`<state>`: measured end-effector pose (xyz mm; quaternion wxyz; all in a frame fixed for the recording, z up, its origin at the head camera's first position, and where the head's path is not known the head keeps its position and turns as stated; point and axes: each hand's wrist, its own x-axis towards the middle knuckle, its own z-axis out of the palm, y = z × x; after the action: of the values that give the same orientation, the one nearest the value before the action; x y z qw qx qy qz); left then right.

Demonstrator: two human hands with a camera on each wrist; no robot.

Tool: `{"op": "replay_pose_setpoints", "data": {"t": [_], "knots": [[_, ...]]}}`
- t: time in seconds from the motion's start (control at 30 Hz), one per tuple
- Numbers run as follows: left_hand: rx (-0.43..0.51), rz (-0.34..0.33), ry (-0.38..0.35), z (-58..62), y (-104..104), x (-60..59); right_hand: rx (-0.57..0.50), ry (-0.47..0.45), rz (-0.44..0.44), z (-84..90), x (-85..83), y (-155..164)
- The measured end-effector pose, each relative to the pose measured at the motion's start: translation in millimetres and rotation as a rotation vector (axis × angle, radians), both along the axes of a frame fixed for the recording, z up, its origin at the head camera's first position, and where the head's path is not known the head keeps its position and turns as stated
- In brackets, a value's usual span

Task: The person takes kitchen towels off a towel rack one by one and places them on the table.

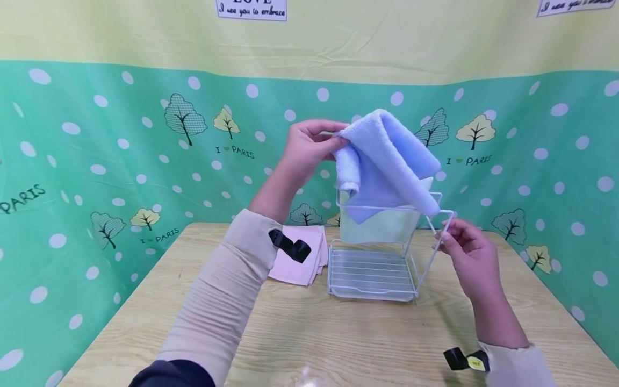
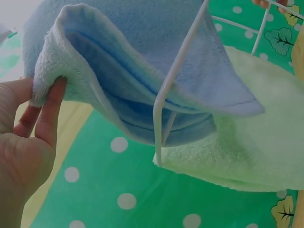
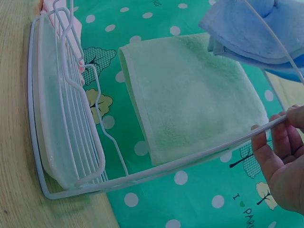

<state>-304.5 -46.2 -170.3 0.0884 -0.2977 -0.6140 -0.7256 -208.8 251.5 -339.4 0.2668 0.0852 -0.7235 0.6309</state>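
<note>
My left hand [image 1: 309,148] pinches one edge of a folded light-blue towel [image 1: 382,161], raised over the top of a white wire rack [image 1: 420,279]. Part of the blue towel lies at the rack's upper bar, its lower corner hanging inside the frame. In the left wrist view the thumb and fingers [image 2: 51,111] grip the blue towel's folded edge. My right hand [image 1: 471,258] holds the rack's right side upright between thumb and fingers. A pale green towel [image 3: 190,99] hangs from the rack behind the blue one.
A pile of folded pink towels [image 1: 300,252] lies on the wooden table [image 1: 290,328], left of the rack. The rack's base holds a pale tray [image 1: 372,271] under wire bars. A green polka-dot curtain [image 1: 145,123] stands behind the table.
</note>
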Motion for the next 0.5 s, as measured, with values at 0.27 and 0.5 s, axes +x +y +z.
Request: {"op": "replay_pose_setpoints", "data": {"t": [0.27,0.5], "knots": [[0.169,0.032,0.021,-3.3,-9.5,4.9,-0.038,-0.010,0.010,1.3,0.5,-0.4],[0.244,0.051,0.038,-1.3,-20.6,10.9,-0.032,-0.008,0.008,1.0,-0.4,0.2]]}}
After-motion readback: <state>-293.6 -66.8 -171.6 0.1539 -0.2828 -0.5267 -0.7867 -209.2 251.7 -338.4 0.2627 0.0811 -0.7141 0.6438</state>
